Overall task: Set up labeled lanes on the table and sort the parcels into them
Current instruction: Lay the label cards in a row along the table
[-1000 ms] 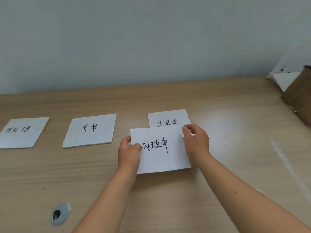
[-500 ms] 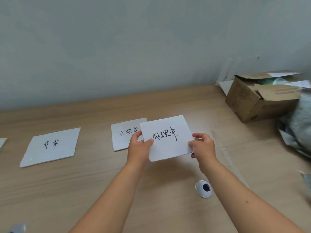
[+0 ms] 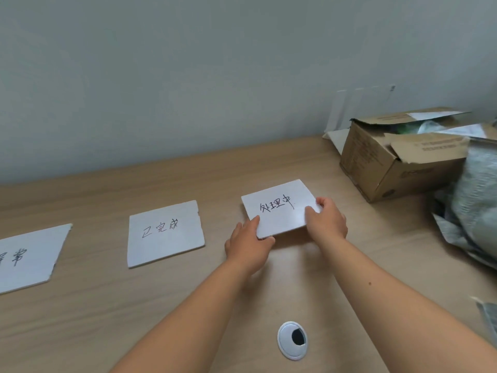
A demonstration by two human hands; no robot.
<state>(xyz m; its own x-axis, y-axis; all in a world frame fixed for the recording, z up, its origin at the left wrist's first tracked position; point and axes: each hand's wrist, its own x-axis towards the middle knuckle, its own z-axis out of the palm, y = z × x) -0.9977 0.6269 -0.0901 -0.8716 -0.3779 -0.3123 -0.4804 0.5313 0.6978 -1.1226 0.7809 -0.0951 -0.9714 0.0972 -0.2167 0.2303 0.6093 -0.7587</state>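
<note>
Between both hands (image 3: 287, 232), white label card (image 3: 279, 208), pinched at its edges

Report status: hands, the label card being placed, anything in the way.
Left hand and right hand both pinching the label card. It is right of the middle card, gap between. Cardboard box farther right, not blocking.

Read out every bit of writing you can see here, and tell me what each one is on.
"处理中": on the held card, pinched by the left hand and the right hand.
"已完成": on the middle card, lying flat.
"常", after a character cut off by the frame edge: on the left card.
Print on the cardboard box: too blurred to read.
</note>
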